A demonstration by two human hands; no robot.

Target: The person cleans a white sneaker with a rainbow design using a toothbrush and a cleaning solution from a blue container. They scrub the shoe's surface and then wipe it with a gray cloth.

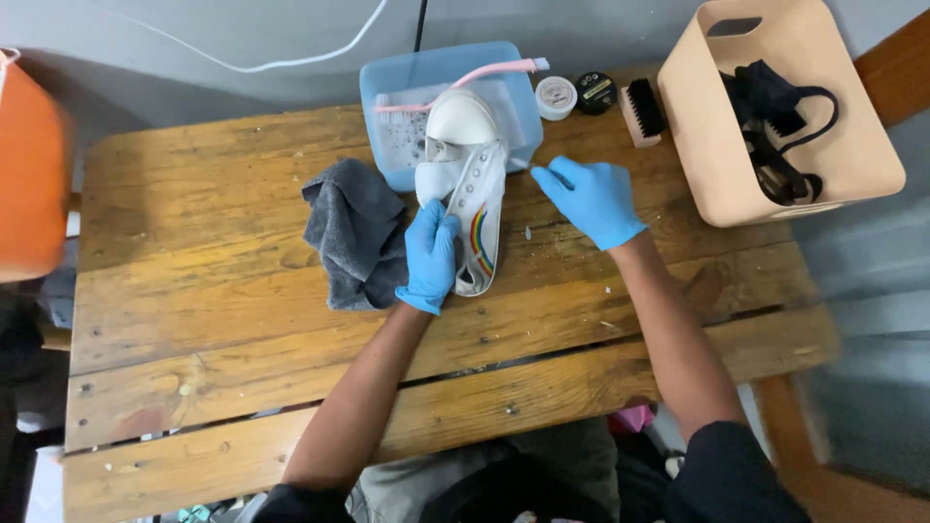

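From my seat, the left hand (428, 257) covers the heel side of the white sneaker (467, 189), and its toe hides part of the blue tub (387, 87). The orange thing (29, 165) at the left edge is blurred and cut off. I cannot make out the black tangle (775, 126) inside the beige bin (707, 155). The two small round tins (573, 95) are too small to tell apart.

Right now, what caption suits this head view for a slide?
Gloved left hand grips white sneaker on wooden table; right hand alongside.
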